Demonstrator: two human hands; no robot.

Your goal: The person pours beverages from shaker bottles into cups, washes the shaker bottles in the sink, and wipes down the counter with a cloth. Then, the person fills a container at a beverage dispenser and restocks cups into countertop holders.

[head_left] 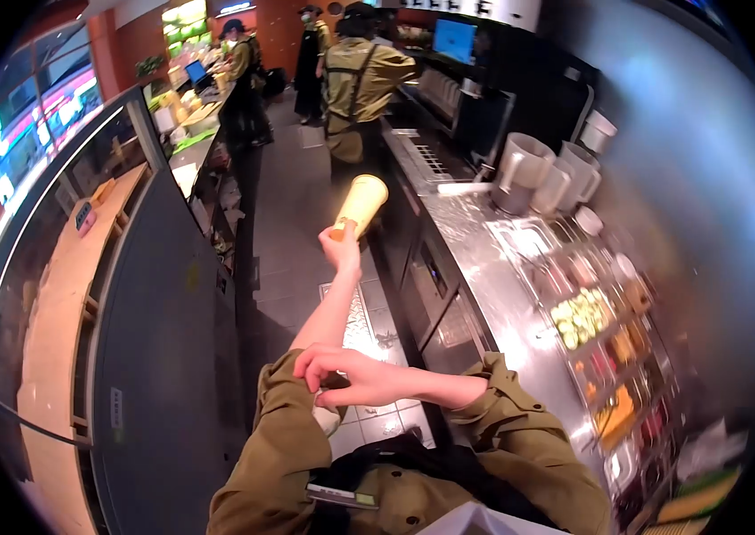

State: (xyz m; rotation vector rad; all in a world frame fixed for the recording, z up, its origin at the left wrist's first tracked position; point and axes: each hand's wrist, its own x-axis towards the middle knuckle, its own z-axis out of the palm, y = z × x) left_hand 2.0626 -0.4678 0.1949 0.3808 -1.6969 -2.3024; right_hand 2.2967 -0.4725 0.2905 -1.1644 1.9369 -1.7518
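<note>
My left hand (342,251) is stretched forward over the aisle, its fingers closed around the narrow lower end of a pale yellow cup (363,203). The cup tilts to the right, wide end up; its inside cannot be made out. My right hand (355,376) crosses my body and grips the rolled-up left sleeve (279,392) near the elbow. Something small and whitish (326,415) shows just below the right hand's fingers, too unclear to name.
To the right runs a steel counter (511,312) with topping trays (582,318) of cut fruit and clear pitchers (520,169). On the left stands a dark cabinet (150,312) with a glass front. A co-worker (355,85) stands in the aisle ahead, with two people farther back.
</note>
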